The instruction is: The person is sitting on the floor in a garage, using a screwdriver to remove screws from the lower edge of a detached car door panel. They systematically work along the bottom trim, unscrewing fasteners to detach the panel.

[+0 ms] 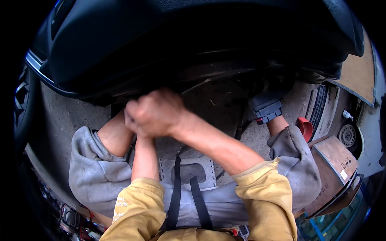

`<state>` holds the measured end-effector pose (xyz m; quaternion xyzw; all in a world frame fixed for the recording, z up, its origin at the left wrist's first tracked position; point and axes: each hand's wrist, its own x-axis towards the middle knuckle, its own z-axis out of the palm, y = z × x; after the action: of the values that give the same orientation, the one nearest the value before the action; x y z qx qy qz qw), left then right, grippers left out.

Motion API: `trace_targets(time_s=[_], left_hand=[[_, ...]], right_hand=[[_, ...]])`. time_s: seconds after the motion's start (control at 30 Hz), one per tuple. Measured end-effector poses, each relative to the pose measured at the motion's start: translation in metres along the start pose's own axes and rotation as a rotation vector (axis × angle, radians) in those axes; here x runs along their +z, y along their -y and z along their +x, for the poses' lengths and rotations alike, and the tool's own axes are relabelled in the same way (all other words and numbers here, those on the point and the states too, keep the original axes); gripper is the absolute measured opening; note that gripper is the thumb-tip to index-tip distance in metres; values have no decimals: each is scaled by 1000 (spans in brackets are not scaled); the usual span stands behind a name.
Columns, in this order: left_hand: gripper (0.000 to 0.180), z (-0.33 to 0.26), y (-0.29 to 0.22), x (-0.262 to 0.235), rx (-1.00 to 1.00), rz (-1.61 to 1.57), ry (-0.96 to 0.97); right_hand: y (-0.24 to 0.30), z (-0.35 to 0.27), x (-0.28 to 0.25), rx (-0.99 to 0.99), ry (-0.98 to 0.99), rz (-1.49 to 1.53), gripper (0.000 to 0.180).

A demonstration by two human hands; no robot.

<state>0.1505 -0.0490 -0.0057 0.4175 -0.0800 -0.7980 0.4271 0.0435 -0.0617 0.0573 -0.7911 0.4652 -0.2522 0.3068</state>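
My two hands meet below the edge of a large dark vehicle panel [193,24]. My right hand [163,110] reaches across to the left with its fingers curled, blurred by motion. It covers most of my left hand [140,125], whose forearm rises from below. The left fingers are mostly hidden, and anything held between the hands cannot be made out. Both hands are close to my bare left shin [116,134]. A dark grey plastic block [267,111] is beside my right shin, away from the hands.
Between my legs is a light grey mat or seat [205,162] with a cutout. At the right are a red curved piece [305,128], a wooden box [335,158], a black grille [317,106] and a wheel [348,134]. Clutter [72,221] lies at lower left.
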Motion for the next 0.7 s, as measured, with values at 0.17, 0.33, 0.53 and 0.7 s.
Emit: trace_targets(time_s=[0.17,0.33,0.53,0.7], left_hand=[[34,5,-4,6,-3,17,7],[34,-2,-5,6,-14,37,5],[35,7,-2,12,-49,61,34],[35,13,-1,17,-61,88,50]], right_hand=[[-24,-5,-16,63,-166,54,26],[-6,-3,-3,-29,-148,34,24],[-6,-5,-1,-92,-187,-48,23],[-60,-24,-30,37,-206,-42,17]])
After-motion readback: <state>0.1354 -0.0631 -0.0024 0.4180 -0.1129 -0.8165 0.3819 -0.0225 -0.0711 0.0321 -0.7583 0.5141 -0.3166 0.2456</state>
